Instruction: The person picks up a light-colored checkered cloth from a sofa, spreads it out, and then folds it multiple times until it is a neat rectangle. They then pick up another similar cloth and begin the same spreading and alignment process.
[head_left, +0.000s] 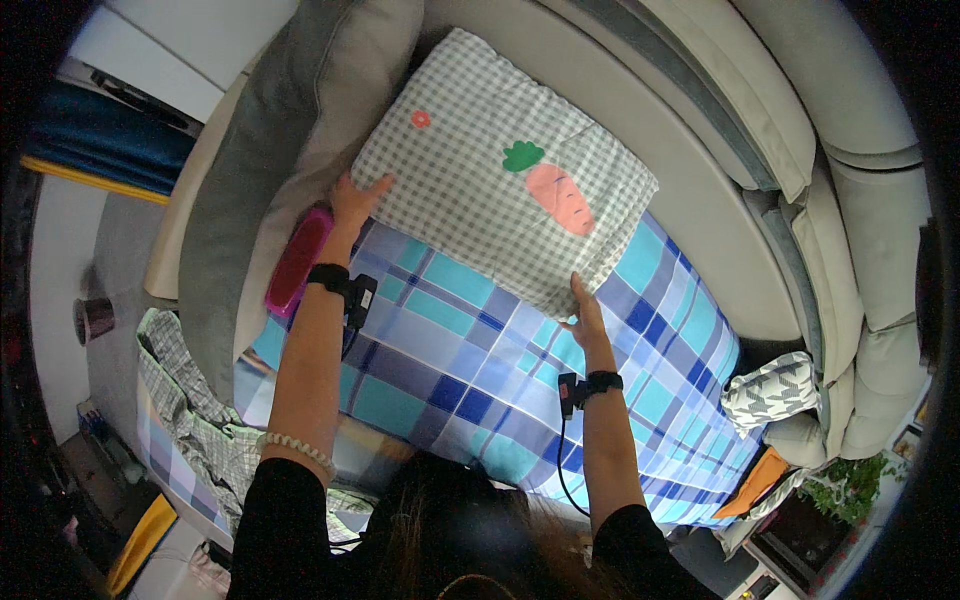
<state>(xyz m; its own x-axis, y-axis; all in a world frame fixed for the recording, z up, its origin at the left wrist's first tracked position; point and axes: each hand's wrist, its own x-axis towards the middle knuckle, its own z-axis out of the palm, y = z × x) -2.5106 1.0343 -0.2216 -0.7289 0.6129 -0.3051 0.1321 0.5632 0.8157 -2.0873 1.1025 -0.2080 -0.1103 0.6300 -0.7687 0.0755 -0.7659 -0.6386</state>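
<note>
A grey-and-white gingham pillow (465, 172) with a carrot and a small red flower on it lies before me, against the sofa's backrest. My left hand (356, 201) holds its near left corner, the thumb on top and the other fingers partly hidden at the edge. At the near right corner, my right hand (587, 313) grips the pillow's side; some of its fingertips are out of sight. Beneath is a blue-and-turquoise plaid cover (457, 330) spread over the sofa seat. A magenta oblong object (300, 262) rests beside my left forearm, by the armrest.
The grey sofa armrest (247, 172) rises on the left, the padded backrest (675, 172) at the far side. A crumpled checked cloth (187, 397) hangs at the lower left. A houndstooth cushion (772, 390) and an orange cloth item (754, 484) lie at the right.
</note>
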